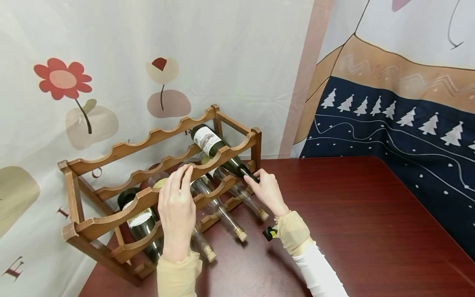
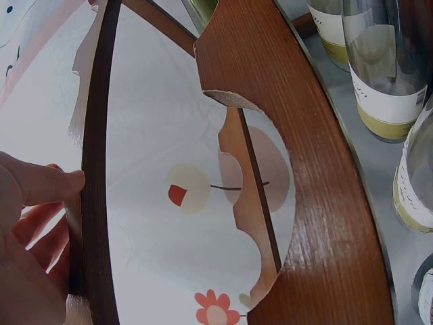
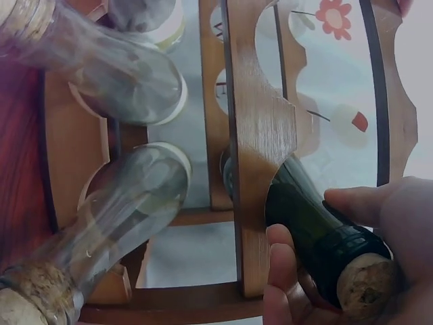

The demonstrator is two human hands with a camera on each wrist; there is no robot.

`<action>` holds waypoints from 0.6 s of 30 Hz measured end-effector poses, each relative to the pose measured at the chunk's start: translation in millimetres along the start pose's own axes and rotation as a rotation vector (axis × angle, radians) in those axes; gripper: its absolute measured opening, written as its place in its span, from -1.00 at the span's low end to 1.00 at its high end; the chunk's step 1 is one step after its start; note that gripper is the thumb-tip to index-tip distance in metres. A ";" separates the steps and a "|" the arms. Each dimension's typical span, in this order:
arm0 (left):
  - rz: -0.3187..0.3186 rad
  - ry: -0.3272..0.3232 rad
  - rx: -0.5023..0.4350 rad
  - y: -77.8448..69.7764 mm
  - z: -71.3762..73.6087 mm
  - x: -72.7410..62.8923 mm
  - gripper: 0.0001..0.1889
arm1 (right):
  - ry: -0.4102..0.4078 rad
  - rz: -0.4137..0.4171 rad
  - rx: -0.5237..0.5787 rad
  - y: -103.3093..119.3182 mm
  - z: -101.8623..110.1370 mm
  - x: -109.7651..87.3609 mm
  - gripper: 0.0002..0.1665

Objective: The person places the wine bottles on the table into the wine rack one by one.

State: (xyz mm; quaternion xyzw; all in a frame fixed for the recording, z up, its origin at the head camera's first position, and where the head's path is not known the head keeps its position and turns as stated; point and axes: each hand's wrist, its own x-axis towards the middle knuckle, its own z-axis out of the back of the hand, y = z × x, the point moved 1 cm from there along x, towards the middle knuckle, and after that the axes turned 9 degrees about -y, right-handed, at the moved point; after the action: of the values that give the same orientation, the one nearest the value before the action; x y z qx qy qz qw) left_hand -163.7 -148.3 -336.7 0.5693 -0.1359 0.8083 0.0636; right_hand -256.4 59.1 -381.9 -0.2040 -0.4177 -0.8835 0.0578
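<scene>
A wooden wine rack [image 1: 100, 225] stands against the cloth backdrop. My left hand [image 1: 177, 210] grips its top front rail; in the left wrist view the thumb [image 2: 64, 183] lies on the rail [image 2: 95, 237], with the fingers partly hidden behind it. A dark green wine bottle [image 1: 208, 141] with a white label lies in the top tier at the right end, its neck pointing forward over the front rail. My right hand [image 1: 268, 190] holds this bottle by the neck. The right wrist view shows thumb and fingers around the green neck [image 3: 301, 203], near the cork [image 3: 367, 284].
Several clear corked bottles [image 1: 219, 208] lie in the lower part of the rack, necks jutting out at the front. Another dark green bottle [image 1: 142, 225] lies toward the left end. The reddish-brown table [image 1: 352, 214] extends to the right, bordered by a navy cloth [image 1: 408, 136].
</scene>
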 end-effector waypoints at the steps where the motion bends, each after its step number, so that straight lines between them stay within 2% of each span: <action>1: 0.000 0.001 0.000 -0.1 -0.2 0.1 -0.49 | -0.003 -0.002 0.005 -0.3 -0.1 0.3 -0.56; 7: 0.001 0.003 0.000 -0.5 0.0 0.3 -0.48 | 0.005 -0.013 0.034 -3.5 -1.4 3.0 -0.55; 18: 0.004 0.005 -0.001 0.1 -0.4 -0.3 -0.47 | 0.114 -0.144 0.134 -5.3 -1.7 9.5 -0.58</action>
State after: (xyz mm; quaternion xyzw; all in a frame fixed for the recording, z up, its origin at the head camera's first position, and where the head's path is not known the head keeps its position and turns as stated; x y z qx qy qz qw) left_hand -164.0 -148.2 -337.2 0.5672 -0.1373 0.8096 0.0629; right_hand -267.0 61.8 -382.7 -0.1184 -0.4853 -0.8657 0.0313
